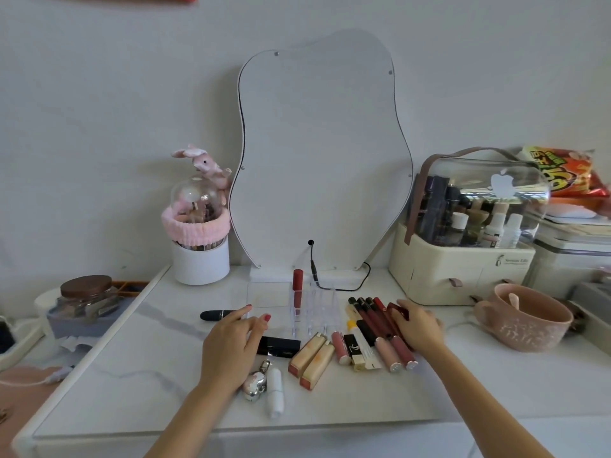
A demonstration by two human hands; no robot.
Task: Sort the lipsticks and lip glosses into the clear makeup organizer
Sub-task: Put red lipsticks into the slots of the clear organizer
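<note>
A clear makeup organizer [314, 309] is set on the white desk [132, 375], in front of a mirror [320, 153]. One red lip gloss [297, 289] is stood upright in its left slot. Lipsticks and lip glosses [363, 338] are laid flat just in front and to the right of it. The left hand [231, 345] is held over a black lipstick [279, 346], with its fingers [261, 323] loose and a little apart. The right hand [418, 328] is laid on the dark red tubes [373, 315]; whether its fingers are clamped on one cannot be told.
</note>
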